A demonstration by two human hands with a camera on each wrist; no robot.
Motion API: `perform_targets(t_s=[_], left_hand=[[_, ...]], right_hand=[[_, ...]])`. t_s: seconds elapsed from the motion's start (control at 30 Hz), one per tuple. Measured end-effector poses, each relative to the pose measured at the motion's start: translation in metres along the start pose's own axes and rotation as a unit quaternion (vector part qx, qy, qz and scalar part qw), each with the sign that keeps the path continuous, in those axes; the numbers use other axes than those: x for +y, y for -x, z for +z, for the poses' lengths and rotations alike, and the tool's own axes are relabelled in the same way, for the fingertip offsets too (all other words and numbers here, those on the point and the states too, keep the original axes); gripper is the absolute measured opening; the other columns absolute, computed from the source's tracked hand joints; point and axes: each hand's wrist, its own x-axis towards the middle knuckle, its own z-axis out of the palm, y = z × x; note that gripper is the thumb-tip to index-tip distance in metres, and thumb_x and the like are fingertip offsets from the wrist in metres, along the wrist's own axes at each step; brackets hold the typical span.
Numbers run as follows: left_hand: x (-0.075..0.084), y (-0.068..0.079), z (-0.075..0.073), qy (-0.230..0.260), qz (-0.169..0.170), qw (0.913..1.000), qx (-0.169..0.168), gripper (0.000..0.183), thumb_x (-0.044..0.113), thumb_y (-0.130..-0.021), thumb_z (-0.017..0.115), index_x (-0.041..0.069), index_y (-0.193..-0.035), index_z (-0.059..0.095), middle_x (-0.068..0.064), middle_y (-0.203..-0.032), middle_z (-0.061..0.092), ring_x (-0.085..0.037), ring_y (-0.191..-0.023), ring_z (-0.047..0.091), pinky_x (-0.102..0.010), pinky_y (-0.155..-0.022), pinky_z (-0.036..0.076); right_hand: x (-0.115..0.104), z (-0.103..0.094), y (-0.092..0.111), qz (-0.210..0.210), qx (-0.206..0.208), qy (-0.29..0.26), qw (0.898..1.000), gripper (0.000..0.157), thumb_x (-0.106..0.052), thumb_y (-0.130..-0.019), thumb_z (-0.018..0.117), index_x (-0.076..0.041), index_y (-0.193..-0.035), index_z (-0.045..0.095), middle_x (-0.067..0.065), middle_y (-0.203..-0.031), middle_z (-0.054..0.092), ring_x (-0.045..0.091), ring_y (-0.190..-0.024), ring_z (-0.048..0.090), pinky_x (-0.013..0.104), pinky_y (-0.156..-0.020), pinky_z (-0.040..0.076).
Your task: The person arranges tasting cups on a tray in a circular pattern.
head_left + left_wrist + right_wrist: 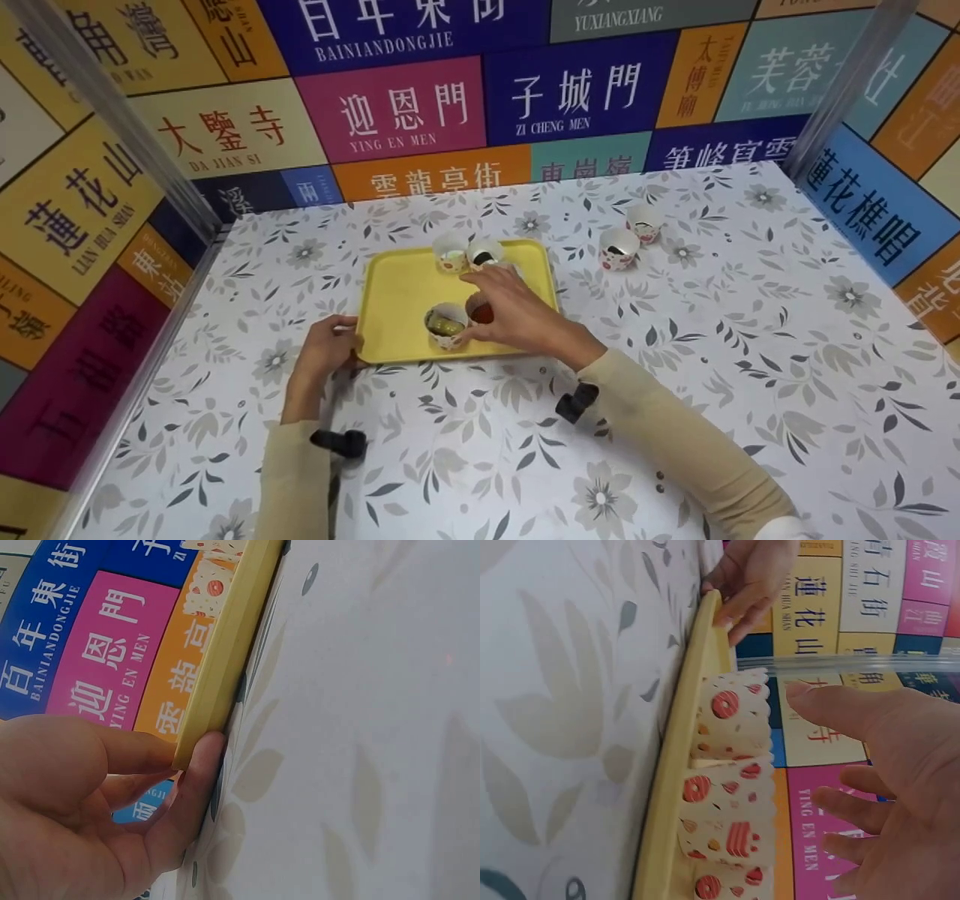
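My left hand (330, 349) pinches the left edge of a yellow tray (396, 292); in the left wrist view, the thumb and a finger grip the tray's corner (201, 720). Over the tray's right part, my right hand (517, 315) is spread above the paper cups, apart from them in the right wrist view. In the front row stand a cup with yellow-green contents (446, 341) and a cup with reddish-brown contents (480, 309), partly hidden by the right hand. At the back are a cup with pale contents (451, 259) and a cup with something dark (484, 251).
Two more printed paper cups, a nearer one (618, 259) with dark contents and a farther one (643, 223), stand on the tablecloth right of the tray. The table has a flower-patterned cloth (712, 420). Panels with signs (409, 105) enclose the back and sides.
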Motion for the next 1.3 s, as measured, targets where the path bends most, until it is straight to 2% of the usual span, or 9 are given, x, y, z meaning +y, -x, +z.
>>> perform_targets(t_s=[0.07, 0.17, 0.3, 0.43, 0.7, 0.9, 1.3], left_hand=[[0.000, 0.001, -0.001, 0.007, 0.000, 1.0000, -0.003, 0.046, 0.002, -0.096, 0.051, -0.004, -0.141, 0.050, -0.029, -0.132, 0.057, -0.013, -0.073, 0.068, -0.026, -0.064, 0.061], [0.000, 0.002, -0.002, 0.009, 0.000, 0.9999, -0.007, 0.045, 0.002, -0.096, 0.051, -0.004, -0.141, 0.050, -0.030, -0.131, 0.057, -0.013, -0.072, 0.068, -0.027, -0.064, 0.061], [0.000, 0.001, -0.002, -0.004, -0.004, 1.0000, -0.004, 0.045, 0.002, -0.095, 0.052, -0.004, -0.140, 0.051, -0.029, -0.129, 0.059, -0.013, -0.071, 0.068, -0.026, -0.063, 0.061], [-0.001, 0.000, 0.000, -0.005, -0.003, 1.0000, 0.000, 0.045, 0.002, -0.095, 0.052, -0.003, -0.139, 0.052, -0.028, -0.126, 0.060, -0.013, -0.069, 0.067, -0.026, -0.062, 0.060], [-0.002, -0.001, 0.000, -0.010, -0.008, 0.9999, -0.005, 0.046, 0.003, -0.095, 0.053, -0.002, -0.141, 0.051, -0.027, -0.128, 0.059, -0.014, -0.074, 0.067, -0.025, -0.064, 0.060], [-0.002, 0.000, 0.000, -0.010, -0.007, 0.9999, -0.006, 0.047, 0.004, -0.095, 0.053, -0.002, -0.141, 0.050, -0.028, -0.129, 0.059, -0.014, -0.076, 0.067, -0.025, -0.064, 0.060], [0.002, 0.001, 0.000, -0.020, -0.012, 0.9997, -0.001, 0.045, 0.004, -0.097, 0.051, -0.002, -0.141, 0.051, -0.026, -0.128, 0.060, -0.014, -0.077, 0.066, -0.025, -0.064, 0.060]], right_hand=[[0.003, -0.006, 0.003, -0.002, 0.011, 0.000, 1.000, 0.085, -0.035, -0.081, 0.083, -0.007, -0.150, 0.043, 0.016, -0.153, 0.044, 0.037, -0.150, 0.028, 0.054, -0.128, 0.008], [0.009, -0.015, 0.008, 0.011, 0.024, -0.016, 1.000, 0.081, -0.030, -0.083, 0.082, -0.009, -0.150, 0.043, 0.014, -0.151, 0.047, 0.035, -0.146, 0.035, 0.054, -0.126, 0.019], [0.015, -0.029, 0.014, 0.043, 0.035, -0.049, 0.997, 0.080, -0.031, -0.084, 0.082, -0.012, -0.151, 0.042, 0.012, -0.153, 0.044, 0.033, -0.144, 0.036, 0.053, -0.120, 0.033], [0.023, -0.041, 0.017, 0.061, 0.052, -0.070, 0.994, 0.079, -0.031, -0.085, 0.081, -0.015, -0.152, 0.042, 0.010, -0.155, 0.040, 0.032, -0.146, 0.033, 0.055, -0.120, 0.032], [0.042, -0.063, 0.023, 0.092, 0.134, -0.086, 0.983, 0.077, -0.026, -0.086, 0.079, -0.018, -0.152, 0.040, 0.008, -0.154, 0.043, 0.029, -0.146, 0.038, 0.050, -0.120, 0.034], [0.059, -0.077, 0.025, 0.108, 0.170, -0.080, 0.976, 0.076, -0.023, -0.088, 0.078, -0.014, -0.152, 0.040, 0.010, -0.154, 0.043, 0.030, -0.146, 0.037, 0.050, -0.121, 0.033], [0.101, -0.085, 0.025, 0.164, 0.239, -0.076, 0.954, 0.070, -0.022, -0.089, 0.077, -0.014, -0.150, 0.043, 0.012, -0.153, 0.041, 0.031, -0.146, 0.036, 0.049, -0.121, 0.032]])
